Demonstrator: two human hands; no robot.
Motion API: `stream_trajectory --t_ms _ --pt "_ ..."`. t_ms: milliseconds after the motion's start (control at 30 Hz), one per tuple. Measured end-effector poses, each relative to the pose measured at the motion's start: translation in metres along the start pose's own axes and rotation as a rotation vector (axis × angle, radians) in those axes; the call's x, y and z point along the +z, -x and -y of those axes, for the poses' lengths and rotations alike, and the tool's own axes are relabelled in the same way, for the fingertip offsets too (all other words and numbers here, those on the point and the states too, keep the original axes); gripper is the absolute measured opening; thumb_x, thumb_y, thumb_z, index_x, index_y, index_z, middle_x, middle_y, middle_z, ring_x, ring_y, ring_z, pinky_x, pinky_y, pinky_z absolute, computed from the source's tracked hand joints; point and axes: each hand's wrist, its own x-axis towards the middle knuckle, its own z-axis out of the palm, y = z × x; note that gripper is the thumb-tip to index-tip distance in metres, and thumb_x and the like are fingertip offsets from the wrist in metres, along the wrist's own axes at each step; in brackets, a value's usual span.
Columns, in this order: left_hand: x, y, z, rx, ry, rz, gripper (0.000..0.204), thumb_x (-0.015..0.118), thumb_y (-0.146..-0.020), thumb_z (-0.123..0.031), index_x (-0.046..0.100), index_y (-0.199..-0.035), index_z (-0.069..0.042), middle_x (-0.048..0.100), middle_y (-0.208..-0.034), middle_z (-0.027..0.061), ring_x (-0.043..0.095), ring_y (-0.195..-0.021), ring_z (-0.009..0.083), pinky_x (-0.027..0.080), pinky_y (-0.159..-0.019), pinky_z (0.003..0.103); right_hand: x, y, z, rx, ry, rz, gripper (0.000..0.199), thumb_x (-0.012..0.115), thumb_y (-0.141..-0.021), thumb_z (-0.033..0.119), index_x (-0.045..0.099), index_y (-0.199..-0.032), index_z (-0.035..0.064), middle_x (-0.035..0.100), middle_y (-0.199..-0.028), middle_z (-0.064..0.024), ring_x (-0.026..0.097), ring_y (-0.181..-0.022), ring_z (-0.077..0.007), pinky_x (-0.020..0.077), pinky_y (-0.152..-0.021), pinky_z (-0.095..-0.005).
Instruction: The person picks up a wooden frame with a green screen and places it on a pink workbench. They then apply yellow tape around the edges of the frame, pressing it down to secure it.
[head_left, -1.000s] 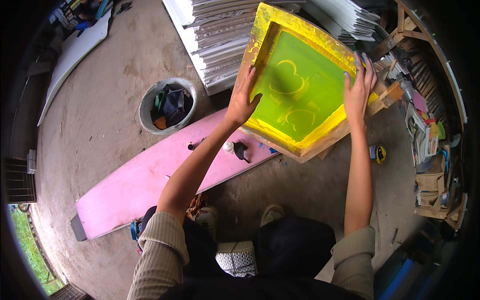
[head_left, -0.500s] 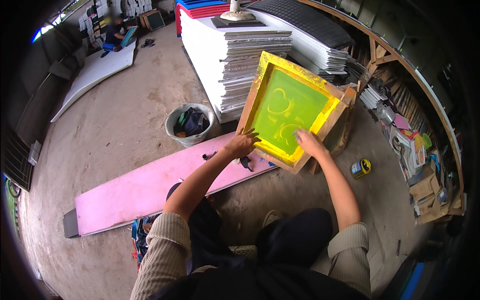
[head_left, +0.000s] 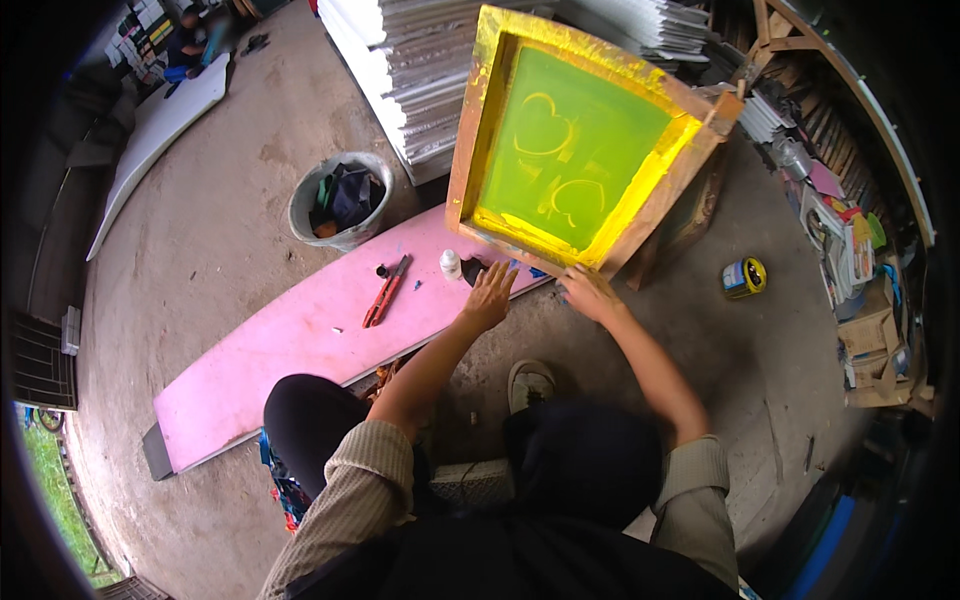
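Observation:
A wooden screen-printing frame (head_left: 650,225) stands tilted in front of me, smeared with yellow. Its green mesh (head_left: 585,125) carries two pale yellow heart outlines. My left hand (head_left: 487,297) has its fingers spread just below the frame's lower edge, over the pink board (head_left: 270,350), and holds nothing. At the frame's bottom corner is my right hand (head_left: 590,294), fingers curled together against the wood; whatever they may hold is hidden. On the board lie a red utility knife (head_left: 387,292), a small white bottle (head_left: 450,264) and a black object (head_left: 473,270) partly behind my left hand.
A bucket (head_left: 300,215) with dark cloths stands beyond the board. Right of the frame sits a yellow-and-dark can (head_left: 744,277). Stacked white sheets (head_left: 430,95) rise behind the frame. Cardboard and clutter (head_left: 865,335) line the right side. Another person (head_left: 187,45) sits far left.
My right hand has moved down off the mesh to the frame's lower edge. My left hand has left the frame's side, fingers spread. The view has shifted, uncovering the knife and bottle.

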Motion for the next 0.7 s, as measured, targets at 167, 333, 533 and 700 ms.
stream_trajectory --t_ms 167,333,533,700 --pt "0.029 -0.019 0.007 -0.037 0.028 -0.085 0.063 0.048 -0.076 -0.008 0.027 -0.135 0.001 0.017 -0.145 0.019 0.014 -0.135 0.033 0.019 -0.106 0.052 0.073 -0.043 -0.009 -0.18 0.106 -0.256 0.024 0.051 -0.079 0.011 0.06 -0.1 0.0077 0.051 -0.115 -0.0083 0.048 -0.108 -0.0238 0.0403 -0.09 -0.0366" --pt "0.038 -0.042 0.016 -0.051 0.027 -0.108 0.073 0.058 -0.075 -0.016 0.024 -0.138 -0.003 0.014 -0.148 0.011 0.011 -0.136 0.0317 0.019 -0.105 0.052 0.099 -0.062 -0.015 -0.213 0.295 -0.315 0.017 0.051 -0.077 0.014 0.058 -0.092 0.0095 0.051 -0.111 -0.0049 0.048 -0.101 -0.0182 0.0409 -0.085 -0.0338" --pt "0.055 -0.049 0.022 -0.091 -0.09 -0.137 0.074 0.061 -0.077 -0.032 0.025 -0.139 -0.01 0.016 -0.148 0.0079 0.012 -0.136 0.0303 0.019 -0.104 0.054 0.106 -0.064 -0.025 -0.235 0.32 -0.458 0.012 0.053 -0.078 0.017 0.057 -0.087 0.01 0.053 -0.1 -0.0019 0.05 -0.097 -0.0142 0.0422 -0.08 -0.0284" --pt "0.056 -0.053 0.02 -0.112 -0.139 -0.083 0.075 0.059 -0.079 -0.038 0.025 -0.139 -0.011 0.016 -0.148 0.0071 0.011 -0.137 0.0297 0.018 -0.106 0.053 0.101 -0.068 -0.029 -0.243 0.274 -0.417 0.011 0.051 -0.079 0.015 0.054 -0.088 0.0094 0.054 -0.104 -0.0029 0.051 -0.097 -0.0147 0.0425 -0.079 -0.0297"
